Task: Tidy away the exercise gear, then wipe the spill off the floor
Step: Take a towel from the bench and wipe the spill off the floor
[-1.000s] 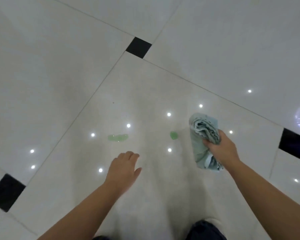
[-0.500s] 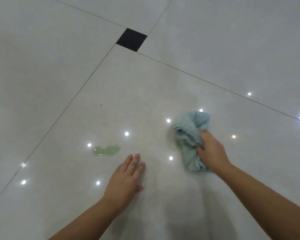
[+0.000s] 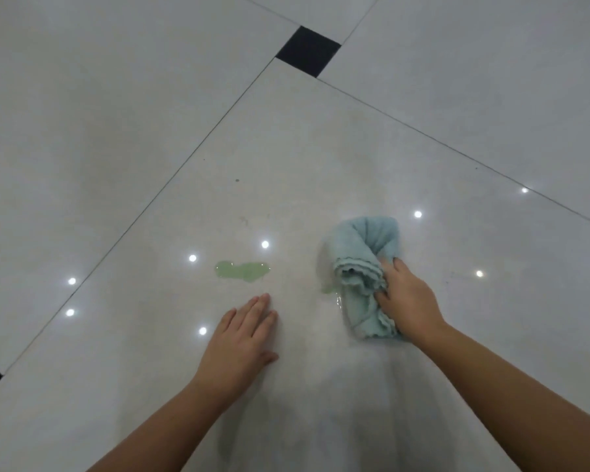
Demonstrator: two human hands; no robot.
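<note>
Gripping a bunched pale-blue cloth [image 3: 363, 274], the right hand [image 3: 407, 301] presses it down on the floor [image 3: 116, 131], fingers [image 3: 384, 296] clenched into the folds. The cloth's far end loops up toward 12 o'clock; its near end lies flat under the heel of the hand. A thin green smear [image 3: 328, 288] with a wet sheen shows at the cloth's 9 o'clock edge, touching it. A larger green puddle [image 3: 242, 270] lies well apart from the cloth, at its 9 o'clock. The left hand [image 3: 241, 345] lies palm-down on the tile, fingers [image 3: 252, 311] released and nearly together, grasping nothing; their tips point at 12 o'clock and stop near the puddle without touching it. Small white light reflections [image 3: 265, 244] dot the glossy tile around both hands. A black inset tile [image 3: 308, 51] sits at 12 o'clock, far from the spill.
</note>
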